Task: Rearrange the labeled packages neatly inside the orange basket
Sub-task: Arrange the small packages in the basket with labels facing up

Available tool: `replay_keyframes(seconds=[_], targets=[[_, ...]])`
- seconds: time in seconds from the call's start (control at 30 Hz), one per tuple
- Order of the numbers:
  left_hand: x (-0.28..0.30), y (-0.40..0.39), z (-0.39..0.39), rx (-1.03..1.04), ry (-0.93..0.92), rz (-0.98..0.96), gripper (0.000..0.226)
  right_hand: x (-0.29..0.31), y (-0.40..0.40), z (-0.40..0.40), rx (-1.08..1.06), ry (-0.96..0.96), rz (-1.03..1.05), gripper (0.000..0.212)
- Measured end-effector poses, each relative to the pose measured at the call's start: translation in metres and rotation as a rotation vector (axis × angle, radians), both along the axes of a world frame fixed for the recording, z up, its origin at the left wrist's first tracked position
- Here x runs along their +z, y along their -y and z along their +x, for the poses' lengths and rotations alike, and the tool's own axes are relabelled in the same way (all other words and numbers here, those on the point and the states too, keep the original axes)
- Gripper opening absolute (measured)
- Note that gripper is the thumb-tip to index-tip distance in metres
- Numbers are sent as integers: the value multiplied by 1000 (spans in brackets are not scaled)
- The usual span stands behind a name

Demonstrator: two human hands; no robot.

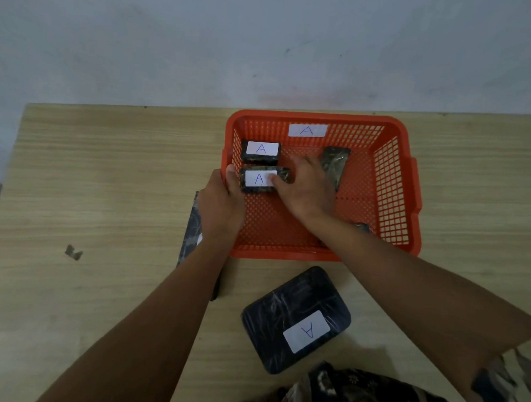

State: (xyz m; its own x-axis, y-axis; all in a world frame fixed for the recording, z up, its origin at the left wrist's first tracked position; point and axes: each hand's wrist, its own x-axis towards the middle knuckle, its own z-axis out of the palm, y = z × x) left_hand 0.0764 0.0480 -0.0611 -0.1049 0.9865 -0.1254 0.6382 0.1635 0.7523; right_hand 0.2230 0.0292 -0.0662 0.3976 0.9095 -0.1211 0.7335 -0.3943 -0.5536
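Note:
An orange basket (392,190) with an "A" label on its far wall stands on the wooden table. Inside, at the far left, lies a dark package (261,152) with a white "A" label. Just in front of it sits a second labeled package (261,179), held between my left hand (222,206) at the basket's left rim and my right hand (308,188) on its right end. A dark package without a visible label (334,167) lies tilted beyond my right hand. Another dark package (362,228) peeks out behind my right forearm.
A larger dark package with an "A" label (296,319) lies on the table in front of the basket. A flat dark package (191,227) sits left of the basket, partly under my left arm. A small scrap (74,252) lies on the table's left side.

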Motion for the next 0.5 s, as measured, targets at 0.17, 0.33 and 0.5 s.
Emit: replay_keyframes(seconds=[0.17, 0.33, 0.5], targets=[[0, 1, 1, -9, -23, 10, 42, -5, 13, 44, -65, 255, -51, 51], [-1, 1, 0, -7, -37, 15, 43, -13, 17, 59, -47, 142, -174, 68], [-1, 2, -1, -15, -36, 30, 43, -15, 20, 65, 16, 119, -134, 64]])
